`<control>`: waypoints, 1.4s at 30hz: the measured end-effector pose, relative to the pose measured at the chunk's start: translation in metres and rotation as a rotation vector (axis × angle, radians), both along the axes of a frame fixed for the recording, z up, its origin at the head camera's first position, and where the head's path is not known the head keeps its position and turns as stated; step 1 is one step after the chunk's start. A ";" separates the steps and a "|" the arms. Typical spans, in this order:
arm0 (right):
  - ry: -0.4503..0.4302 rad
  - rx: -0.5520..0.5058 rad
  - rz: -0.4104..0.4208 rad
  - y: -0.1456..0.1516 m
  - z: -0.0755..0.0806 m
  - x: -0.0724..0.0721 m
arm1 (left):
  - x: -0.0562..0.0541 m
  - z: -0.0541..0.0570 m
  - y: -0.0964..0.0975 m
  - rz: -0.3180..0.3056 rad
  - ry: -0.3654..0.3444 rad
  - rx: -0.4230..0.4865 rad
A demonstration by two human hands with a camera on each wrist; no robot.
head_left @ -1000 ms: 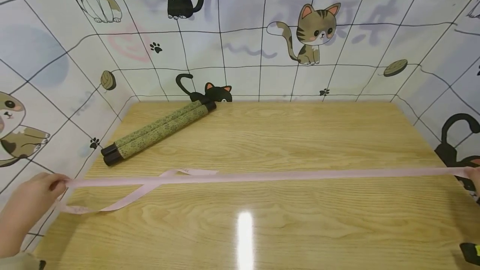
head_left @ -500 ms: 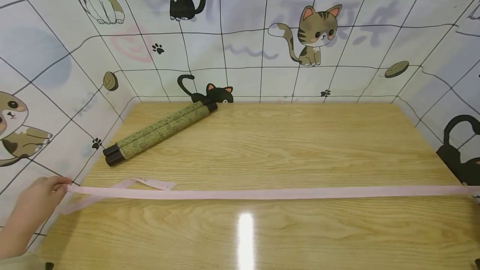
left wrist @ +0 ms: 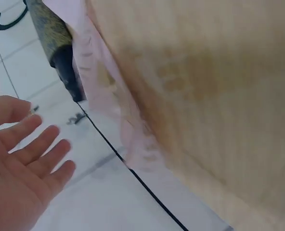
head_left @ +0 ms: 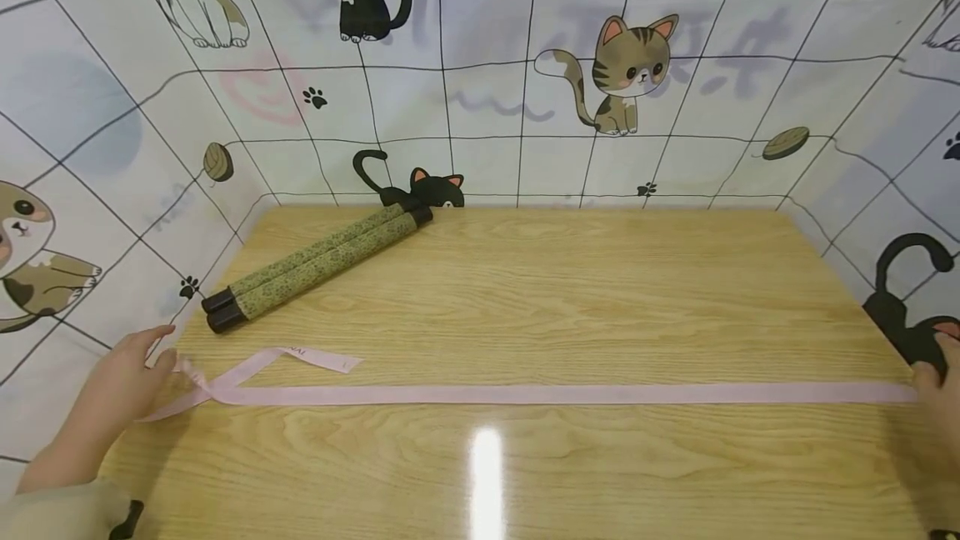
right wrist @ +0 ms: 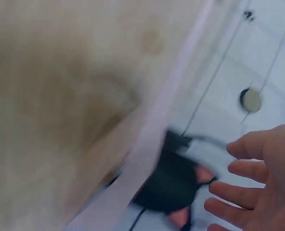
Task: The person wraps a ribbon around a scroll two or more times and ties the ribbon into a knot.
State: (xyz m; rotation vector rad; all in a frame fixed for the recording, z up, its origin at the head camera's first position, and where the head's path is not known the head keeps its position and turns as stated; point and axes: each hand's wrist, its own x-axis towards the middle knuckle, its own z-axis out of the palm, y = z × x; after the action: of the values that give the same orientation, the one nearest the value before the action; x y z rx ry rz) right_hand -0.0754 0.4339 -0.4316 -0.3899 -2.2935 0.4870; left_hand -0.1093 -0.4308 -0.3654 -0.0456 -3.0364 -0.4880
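A long pale pink ribbon (head_left: pixel 555 395) stretches across the wooden table from side to side. Its left part loops back over itself, and a short tail with dark lettering lies behind the main strip. My left hand (head_left: pixel 116 398) is beside the loop at the table's left edge. The left wrist view shows its fingers spread apart, with nothing in them and a gap to the ribbon (left wrist: pixel 97 82). At the right edge is my right hand (head_left: pixel 939 394), partly cut off in the head view. Its fingers (right wrist: pixel 236 195) are loosely extended in the right wrist view, away from the ribbon (right wrist: pixel 145 149).
Two green speckled rods with black ends (head_left: pixel 322 265) lie side by side at the back left of the wooden table (head_left: pixel 600 290). A white cloth wall with a grid and cat drawings (head_left: pixel 480 90) encloses the table at the back and sides.
The taut ribbon has come down toward the front and now lies along the table. Both hands have let go of it; the left has moved slightly inward.
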 end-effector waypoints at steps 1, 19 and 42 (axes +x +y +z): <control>-0.051 0.059 0.008 -0.010 0.009 0.001 | -0.001 0.002 0.004 -0.011 0.030 0.012; -0.557 0.269 0.500 -0.181 0.065 -0.035 | -0.027 0.003 0.041 -0.168 0.127 0.021; -0.567 0.274 0.715 -0.364 0.076 -0.110 | -0.085 0.010 0.054 -0.169 -0.031 0.012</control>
State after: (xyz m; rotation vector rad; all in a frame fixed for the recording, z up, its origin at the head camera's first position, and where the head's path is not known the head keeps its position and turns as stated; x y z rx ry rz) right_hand -0.1853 0.0697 -0.3553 0.5209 -2.9833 0.4223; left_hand -0.1947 -0.3771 -0.3556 -0.2983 -3.0746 -0.5231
